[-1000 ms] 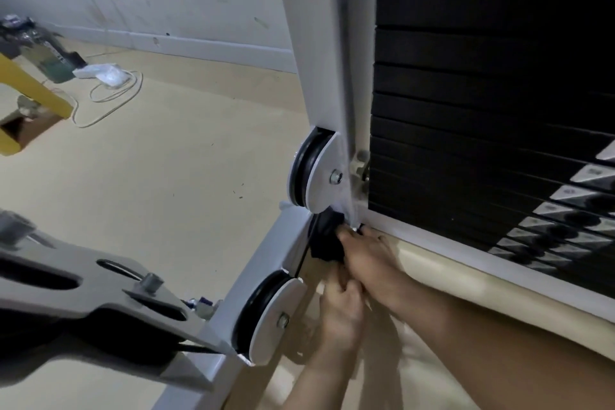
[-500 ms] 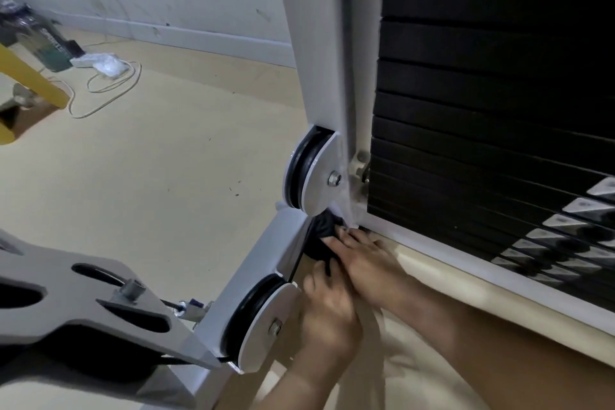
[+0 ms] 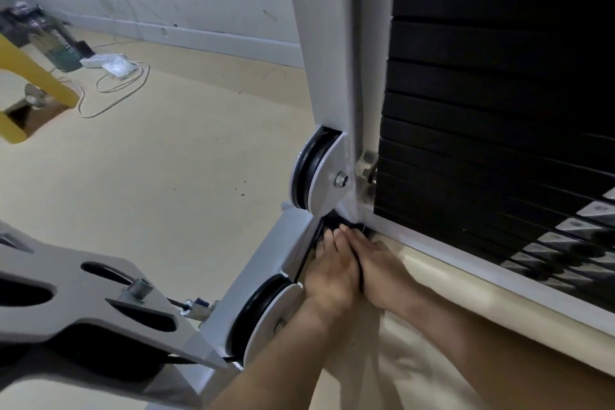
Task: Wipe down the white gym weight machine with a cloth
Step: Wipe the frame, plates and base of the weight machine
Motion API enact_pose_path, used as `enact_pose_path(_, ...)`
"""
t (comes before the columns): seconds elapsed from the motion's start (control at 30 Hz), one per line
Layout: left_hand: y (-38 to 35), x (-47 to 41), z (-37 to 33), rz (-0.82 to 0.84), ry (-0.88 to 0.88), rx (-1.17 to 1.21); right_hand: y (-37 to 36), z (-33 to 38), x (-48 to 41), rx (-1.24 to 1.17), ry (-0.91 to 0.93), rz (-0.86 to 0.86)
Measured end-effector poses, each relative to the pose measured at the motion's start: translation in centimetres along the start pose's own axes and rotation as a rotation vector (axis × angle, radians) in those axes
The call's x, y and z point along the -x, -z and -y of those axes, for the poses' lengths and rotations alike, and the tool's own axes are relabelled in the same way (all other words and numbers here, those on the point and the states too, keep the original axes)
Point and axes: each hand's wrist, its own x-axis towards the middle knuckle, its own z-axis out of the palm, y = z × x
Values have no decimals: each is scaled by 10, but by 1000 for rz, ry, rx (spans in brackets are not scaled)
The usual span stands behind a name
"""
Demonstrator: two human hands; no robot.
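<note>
Cloth [image 3: 332,220], dark and bunched, sits in the corner where the white machine's upright post [image 3: 329,43] meets its base rail [image 3: 466,260], just under the upper pulley [image 3: 324,173], straight ahead of the left hand [image 3: 331,271] and right hand [image 3: 382,271], whose flat fingers press it side by side.

The left grip [image 3: 332,273] has slid up from under the right grip [image 3: 382,268]. Now it lies flat just beside it, touching. Its fingers were curled and now they are straight. The dark cloth [image 3: 332,222] is pushed deeper under the pulley [image 3: 324,173], so less of it shows.
</note>
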Motion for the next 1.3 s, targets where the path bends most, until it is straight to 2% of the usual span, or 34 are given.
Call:
enact_pose_path(0.13, 6, -13, 2, 23, 41, 99, 11, -5, -3, -260, -145, -78)
enact_pose_path(0.27, 11, -15, 0, 1, -41, 108, 18, -13, 9, -223, -274, -157)
enact_pose_path(0.37, 6, -21, -1, -73, 56, 178, 16, -8, 11, -255, -219, -78)
enact_pose_path(0.47, 0, -19, -5, -21, 82, 218, 8, -1, 13, -313, -233, 50)
enact_pose_path(0.53, -5, -13, -9, -14, 28, 233, 5, -4, 22, -454, -310, 20)
enact_pose_path(0.63, -16, 2, -24, -8, -190, 140, 7, -14, 41, -779, -498, -101)
enact_pose_path(0.67, -16, -1, -25, -42, -193, 154, 10, -15, 44, -871, -526, -136)
enact_pose_path(0.77, -3, -15, -18, -259, -31, 389, 19, -10, 37, -1036, -496, -188)
enact_pose_path(0.8, 1, -14, -16, -287, 19, 347, 21, -3, 35, -1036, -486, -168)
enact_pose_path(0.83, 1, -13, -14, -237, 58, 312, 22, 5, 34, -1003, -485, -147)
enact_pose_path(0.87, -3, -11, -15, -136, 55, 352, 23, 10, 33, -939, -495, -120)
enact_pose_path(0.9, -10, -4, -17, -67, 28, 291, 22, 16, 34, -872, -513, -80)
enact_pose_path(0.97, -20, 2, -24, -18, -48, 279, 23, 14, 38, -796, -571, -74)
enact_pose_path(1.07, -11, 1, -29, 8, -24, 589, 31, 5, 47, -918, -746, -180)
enact_pose_path(1.13, -3, -9, -29, -18, 148, 801, 37, 3, 44, -1134, -864, -242)
enact_pose_path(1.17, 0, -11, -28, -81, 255, 922, 38, 4, 40, -1272, -909, -262)
enact_pose_path(1.23, 5, -14, -28, -218, 444, 1163, 42, 13, 28, -1547, -900, -328)
enact_pose_path(1.3, 9, -18, -29, -310, 521, 1276, 46, 25, 19, -1686, -775, -347)
